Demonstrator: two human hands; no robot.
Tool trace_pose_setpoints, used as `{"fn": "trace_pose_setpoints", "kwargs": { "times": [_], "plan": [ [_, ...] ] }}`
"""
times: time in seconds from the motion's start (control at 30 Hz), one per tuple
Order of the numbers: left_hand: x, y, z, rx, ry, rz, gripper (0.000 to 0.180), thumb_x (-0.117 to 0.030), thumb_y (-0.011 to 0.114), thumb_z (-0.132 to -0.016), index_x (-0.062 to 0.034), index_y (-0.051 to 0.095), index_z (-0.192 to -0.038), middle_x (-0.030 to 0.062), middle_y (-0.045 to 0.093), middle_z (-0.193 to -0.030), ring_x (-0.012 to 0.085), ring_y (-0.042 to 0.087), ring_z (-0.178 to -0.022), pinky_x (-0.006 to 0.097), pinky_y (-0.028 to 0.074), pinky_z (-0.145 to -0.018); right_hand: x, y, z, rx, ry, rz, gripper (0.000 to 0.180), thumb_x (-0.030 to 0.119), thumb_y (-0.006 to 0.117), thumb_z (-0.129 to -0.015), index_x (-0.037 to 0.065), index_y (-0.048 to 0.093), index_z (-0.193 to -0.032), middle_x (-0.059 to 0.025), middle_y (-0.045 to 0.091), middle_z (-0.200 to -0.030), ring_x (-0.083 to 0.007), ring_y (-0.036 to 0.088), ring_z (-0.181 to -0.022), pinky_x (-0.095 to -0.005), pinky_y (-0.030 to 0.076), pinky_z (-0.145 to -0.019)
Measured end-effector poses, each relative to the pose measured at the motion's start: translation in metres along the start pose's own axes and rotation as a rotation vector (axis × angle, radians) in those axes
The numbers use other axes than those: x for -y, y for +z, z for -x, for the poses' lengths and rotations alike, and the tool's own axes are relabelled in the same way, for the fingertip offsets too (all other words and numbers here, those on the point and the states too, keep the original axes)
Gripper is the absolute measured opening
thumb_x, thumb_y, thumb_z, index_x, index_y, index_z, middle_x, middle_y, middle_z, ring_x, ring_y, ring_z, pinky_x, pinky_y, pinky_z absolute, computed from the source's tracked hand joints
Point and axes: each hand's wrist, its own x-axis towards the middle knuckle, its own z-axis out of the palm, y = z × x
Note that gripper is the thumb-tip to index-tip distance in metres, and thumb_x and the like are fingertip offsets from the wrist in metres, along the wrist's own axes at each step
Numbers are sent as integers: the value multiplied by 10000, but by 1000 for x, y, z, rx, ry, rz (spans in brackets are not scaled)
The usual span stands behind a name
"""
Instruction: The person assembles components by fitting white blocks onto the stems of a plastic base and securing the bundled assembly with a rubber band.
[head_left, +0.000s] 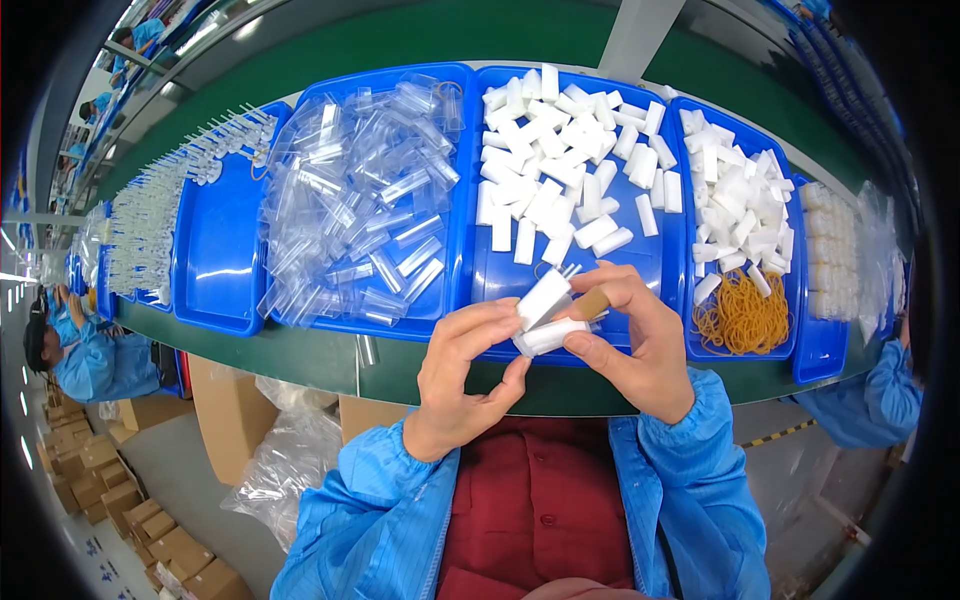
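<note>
Held between my hands above the front of the middle tray are two white foam-like blocks, an upper one (545,299) and a lower one (549,337). Clear plastic seems to wrap the lower block. My left hand (468,370) pinches their left ends with fingertips and thumb. From the right, my right hand (637,343) closes on them, its thumb against the lower block. A tan finger cot (589,304) covers one right fingertip. Many loose white blocks (548,150) fill the back of the blue middle tray (640,268) beyond my hands.
Clear plastic sleeves (385,190) heap in the tray at left; one clear tube (367,350) lies on the green table edge. Further left, thin white-stemmed parts (150,220) cover a tray. At right are smaller white pieces (740,200) and yellow rubber bands (748,312).
</note>
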Motion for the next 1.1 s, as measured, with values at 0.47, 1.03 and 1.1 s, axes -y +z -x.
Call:
{"fn": "trace_pose_setpoints", "kwargs": {
  "times": [0.47, 1.03, 1.1],
  "plan": [
    [-16, -21, -7, 174, -136, 149, 351, -11, 796, -766, -44, 672, -1093, 178, 531, -1334, 332, 577, -1192, 382, 511, -956, 10, 17, -3, 60, -173, 227, 227, 67, 825, -731, 109, 642, -859, -18, 731, -887, -245, 607, -1067, -539, 332, -1074],
    [13, -116, 19, -692, -544, 734, 294, -92, 637, -945, 23, 549, -1201, 141, 620, -1219, 217, 609, -1136, 404, 482, -1010, 11, 117, -100, 512, -657, 1035, 195, 55, 624, -755, 65, 657, -947, -55, 601, -929, -231, 560, -891, -351, 413, -798],
    [13, -113, 22, -631, -492, 752, 280, -7, 656, -916, 22, 563, -1179, 172, 593, -1278, 230, 572, -1205, 374, 465, -1033, 12, 121, -105, 525, -666, 1023, 199, 54, 629, -749, 61, 653, -946, -63, 599, -925, -240, 564, -895, -356, 417, -803]
  ]
}}
